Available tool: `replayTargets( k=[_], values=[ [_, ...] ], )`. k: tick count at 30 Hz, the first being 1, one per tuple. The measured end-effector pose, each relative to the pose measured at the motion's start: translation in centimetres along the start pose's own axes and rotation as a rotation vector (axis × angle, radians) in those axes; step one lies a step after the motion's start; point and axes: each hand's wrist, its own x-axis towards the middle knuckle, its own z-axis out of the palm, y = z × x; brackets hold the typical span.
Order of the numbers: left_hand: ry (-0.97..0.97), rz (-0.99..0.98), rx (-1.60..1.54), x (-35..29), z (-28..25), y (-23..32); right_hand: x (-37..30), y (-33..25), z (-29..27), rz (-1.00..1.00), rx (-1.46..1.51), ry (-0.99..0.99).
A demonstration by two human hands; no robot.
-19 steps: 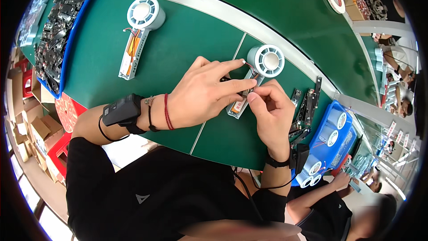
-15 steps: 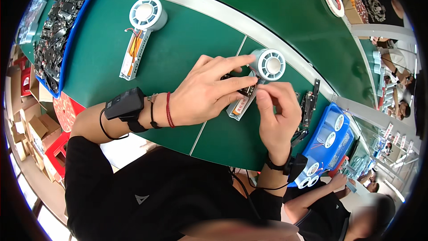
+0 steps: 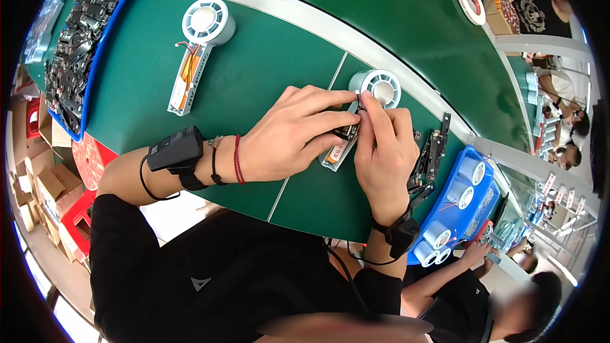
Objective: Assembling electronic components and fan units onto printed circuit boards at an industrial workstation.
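A light-blue handheld fan point(image 3: 383, 89) lies on the green table in front of me, its round head pointing away. Its handle point(image 3: 335, 155) is open, with a dark circuit board point(image 3: 345, 132) over it. My left hand point(image 3: 298, 124) reaches across from the left, fingers closed around the circuit board and against the fan's neck. From the right, my right hand point(image 3: 384, 143) pinches at that neck, its fingertips meeting the left ones. What sits in the right pinch is hidden. A second handheld fan point(image 3: 203, 20) rests to the left, with an orange battery and thin wires showing in its handle.
At the far left is a blue tray point(image 3: 95, 57) heaped with dark circuit boards. More loose boards point(image 3: 432, 155) lie right of my hands. Beyond them a blue bin point(image 3: 445, 216) holds several fan heads. A co-worker point(image 3: 457, 286) sits at the lower right. A tape roll point(image 3: 470, 3) lies far right.
My right hand has moved up and left to the fan's neck, close to the left fingertips. The fan's head has shifted slightly left. My left hand stays about where it was.
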Motion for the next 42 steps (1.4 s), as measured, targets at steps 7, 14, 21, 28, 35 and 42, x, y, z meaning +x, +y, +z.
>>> replayTargets(
  k=[7,14,21,28,35,42],
  values=[
    [-0.015,0.131,0.072,0.1,-0.1,-0.1,0.0,0.4,0.0,0.140,0.444,0.059],
    [-0.113,0.180,0.023,1.0,-1.2,-0.6,-0.6,1.3,-0.1,0.018,0.476,0.056],
    [-0.135,0.163,-0.038,1.6,-1.9,-1.0,-0.7,1.2,-0.2,-0.021,0.397,0.048],
    [-0.234,-0.097,-0.346,1.5,-2.0,-1.0,-0.7,1.1,0.2,-0.146,0.268,0.112],
    [-0.241,-0.113,-0.373,1.4,-2.2,-1.0,-0.7,0.9,-0.1,-0.234,0.108,0.142],
    [-0.236,-0.061,-0.321,1.7,-2.7,-1.4,-0.6,1.0,0.3,-0.297,0.050,0.128]
  ],
)
